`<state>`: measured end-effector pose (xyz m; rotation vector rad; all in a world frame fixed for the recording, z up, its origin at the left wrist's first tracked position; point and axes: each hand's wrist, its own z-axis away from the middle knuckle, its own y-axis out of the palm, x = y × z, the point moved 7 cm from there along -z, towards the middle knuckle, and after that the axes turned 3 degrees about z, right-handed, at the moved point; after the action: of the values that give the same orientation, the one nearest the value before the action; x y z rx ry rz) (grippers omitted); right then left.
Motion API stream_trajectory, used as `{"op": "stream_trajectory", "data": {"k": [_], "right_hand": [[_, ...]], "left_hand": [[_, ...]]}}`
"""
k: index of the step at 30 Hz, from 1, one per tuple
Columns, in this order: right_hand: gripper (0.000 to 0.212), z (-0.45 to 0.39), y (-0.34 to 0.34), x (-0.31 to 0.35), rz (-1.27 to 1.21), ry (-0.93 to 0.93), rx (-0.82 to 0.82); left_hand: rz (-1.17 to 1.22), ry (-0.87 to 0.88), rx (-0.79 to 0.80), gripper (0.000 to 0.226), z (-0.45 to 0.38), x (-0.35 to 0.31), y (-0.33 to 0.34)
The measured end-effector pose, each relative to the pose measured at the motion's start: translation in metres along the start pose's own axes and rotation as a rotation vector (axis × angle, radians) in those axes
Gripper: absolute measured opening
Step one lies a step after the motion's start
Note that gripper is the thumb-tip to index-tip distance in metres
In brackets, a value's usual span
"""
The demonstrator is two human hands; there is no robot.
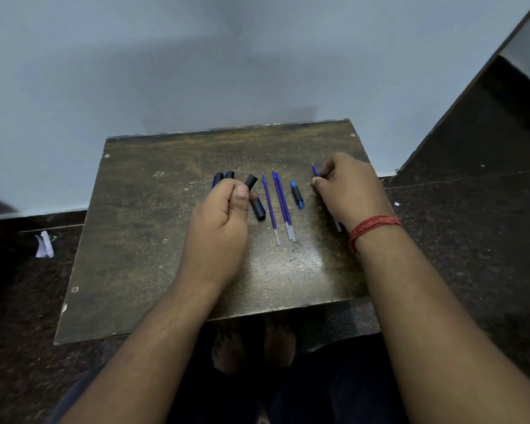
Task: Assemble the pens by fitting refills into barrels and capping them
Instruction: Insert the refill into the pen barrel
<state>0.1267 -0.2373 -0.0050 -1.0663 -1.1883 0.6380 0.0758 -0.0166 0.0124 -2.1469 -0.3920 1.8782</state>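
Two hands are busy: the left hand [227, 206] curls around a black barrel [251, 182], and the right hand [346, 186] pinches a blue refill [315, 171]. Likely step: feeding refill into barrel, which needs the tips aligned. Three more refills [280, 203] lie between the hands on the surface [141, 228], beside a blue cap [297, 194].
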Motion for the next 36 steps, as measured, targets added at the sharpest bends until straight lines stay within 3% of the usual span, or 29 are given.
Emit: {"op": "stream_trajectory", "data": {"k": [8, 13, 21, 36], "right_hand": [[0.018, 0.001, -0.001, 0.0, -0.01, 0.012, 0.006], [0.011, 0.007, -0.023, 0.021, -0.06, -0.102, -0.162], [0.011, 0.023, 0.003, 0.053, 0.139, -0.28, -0.051], [0.008, 0.03, 0.014, 0.061, 0.244, -0.272, -0.08]], "left_hand": [[-0.009, -0.005, -0.007, 0.03, -0.001, 0.003, 0.0], [-0.003, -0.011, -0.008, 0.03, -0.001, 0.002, -0.001], [0.005, -0.012, -0.036, 0.029, -0.003, 0.003, -0.004], [0.02, 0.001, -0.057, 0.03, -0.005, 0.002, -0.006]]}}
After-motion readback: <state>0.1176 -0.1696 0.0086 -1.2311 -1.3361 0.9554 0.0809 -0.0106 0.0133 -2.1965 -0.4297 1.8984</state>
